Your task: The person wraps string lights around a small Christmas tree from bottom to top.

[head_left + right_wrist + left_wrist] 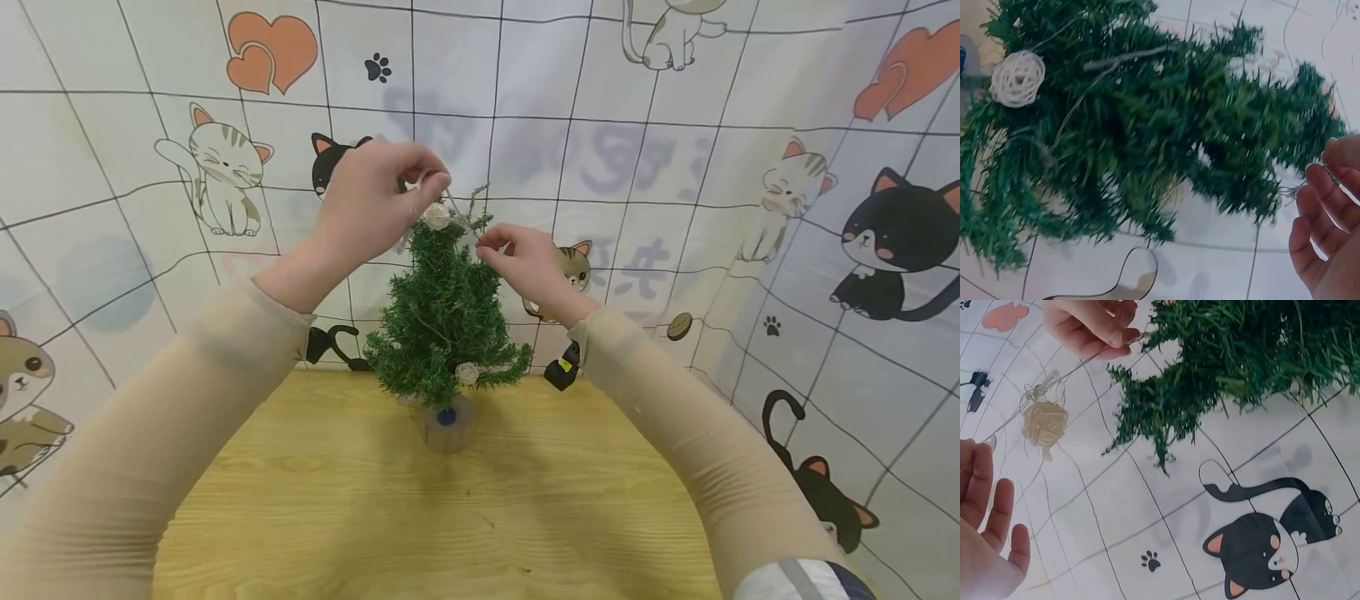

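Note:
A small green artificial Christmas tree [442, 308] stands upright on a round wooden base [448, 437]. By its top, my left hand [382, 192] pinches a thin wire [1004, 427] between thumb and fingertips. My right hand [531, 265] pinches the same wire beside the upper right branches. A pale woven ball [1044, 425] hangs on the stretch between the two hands, in front of the treetop in the head view. Another white woven ball [1018, 79] rests low among the branches, and wire [1079, 103] runs across the greenery there.
The tree stands on a wood-grain table [337, 500] near its back edge. Behind and at the sides hangs a white cloth [675, 108] with grid lines, cartoon cats and hearts. The fabric lies close behind the tree and hands.

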Tool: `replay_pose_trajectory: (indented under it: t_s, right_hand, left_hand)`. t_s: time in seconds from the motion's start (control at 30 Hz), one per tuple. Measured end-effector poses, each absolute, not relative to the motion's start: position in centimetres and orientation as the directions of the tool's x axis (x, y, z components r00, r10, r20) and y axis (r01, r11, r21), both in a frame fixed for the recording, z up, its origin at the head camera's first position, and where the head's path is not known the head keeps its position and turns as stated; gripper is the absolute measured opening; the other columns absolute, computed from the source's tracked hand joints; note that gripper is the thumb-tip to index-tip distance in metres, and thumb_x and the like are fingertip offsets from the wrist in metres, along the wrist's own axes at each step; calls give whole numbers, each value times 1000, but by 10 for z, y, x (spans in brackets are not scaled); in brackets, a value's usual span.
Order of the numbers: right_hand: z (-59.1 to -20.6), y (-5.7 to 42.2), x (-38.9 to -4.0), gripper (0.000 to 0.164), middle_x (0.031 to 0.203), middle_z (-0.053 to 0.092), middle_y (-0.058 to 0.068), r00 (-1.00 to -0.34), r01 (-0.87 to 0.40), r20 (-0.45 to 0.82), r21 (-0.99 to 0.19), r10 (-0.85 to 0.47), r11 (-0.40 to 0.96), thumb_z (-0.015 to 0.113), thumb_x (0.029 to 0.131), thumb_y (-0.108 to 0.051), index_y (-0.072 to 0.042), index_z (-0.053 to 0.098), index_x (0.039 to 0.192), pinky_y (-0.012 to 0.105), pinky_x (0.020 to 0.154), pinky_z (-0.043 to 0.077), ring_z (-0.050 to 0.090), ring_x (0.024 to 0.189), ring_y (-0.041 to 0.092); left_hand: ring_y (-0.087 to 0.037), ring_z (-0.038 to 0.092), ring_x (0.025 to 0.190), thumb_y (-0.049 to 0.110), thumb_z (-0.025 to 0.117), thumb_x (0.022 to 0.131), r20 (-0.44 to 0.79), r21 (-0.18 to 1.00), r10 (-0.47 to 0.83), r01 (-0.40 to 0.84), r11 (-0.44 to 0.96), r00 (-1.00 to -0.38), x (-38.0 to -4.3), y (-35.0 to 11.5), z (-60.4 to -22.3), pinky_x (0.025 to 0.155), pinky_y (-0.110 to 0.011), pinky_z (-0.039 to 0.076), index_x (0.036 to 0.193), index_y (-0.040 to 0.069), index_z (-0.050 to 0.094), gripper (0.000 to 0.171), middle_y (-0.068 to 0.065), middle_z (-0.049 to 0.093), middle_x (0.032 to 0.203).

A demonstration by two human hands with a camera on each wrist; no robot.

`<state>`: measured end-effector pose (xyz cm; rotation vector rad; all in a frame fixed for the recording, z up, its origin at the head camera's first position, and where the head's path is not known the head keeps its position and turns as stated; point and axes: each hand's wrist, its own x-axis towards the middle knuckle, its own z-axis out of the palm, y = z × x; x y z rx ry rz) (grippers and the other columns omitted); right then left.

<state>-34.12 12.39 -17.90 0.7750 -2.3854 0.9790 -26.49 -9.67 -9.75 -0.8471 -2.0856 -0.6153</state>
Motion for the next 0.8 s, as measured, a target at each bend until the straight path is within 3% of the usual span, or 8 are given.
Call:
replay_pose_trajectory:
  t_s: [0.27,0.5,0.67,0.8]
  right_hand:
    - [-165,113,-332,22,103,64,0,-687,-702,604,-408,-404,584,58,99,-23,-11,68,115,34,61,42,52,66,19]
    - [-153,107,-326,22,105,64,1,-692,-701,569,-385,-444,600,57,99,-20,-12,68,116,33,65,41,51,71,22]
    - [-147,104,-322,21,105,64,0,-694,-702,568,-399,-442,590,58,99,-22,-12,70,112,33,64,40,50,69,21]
    - [-136,95,-314,23,104,66,1,-696,-711,569,-463,-438,530,59,98,-26,-10,71,109,32,67,44,57,74,23]
  left_hand:
    - [-17,58,75,22,59,98,846,176,255,697,695,-468,-252,-121,-85,74,-30,40,101,6,73,21,-7,66,85]
    - [-14,55,77,21,57,98,856,185,200,642,744,-478,-253,-140,-85,71,-27,36,102,6,74,23,-9,68,89]
    - [-12,54,75,22,58,98,865,180,185,632,754,-466,-258,-149,-88,70,-24,35,100,4,74,23,-11,69,86]
    - [-19,55,76,20,58,98,857,179,182,610,772,-481,-260,-153,-92,71,-31,35,99,3,73,23,-13,67,83]
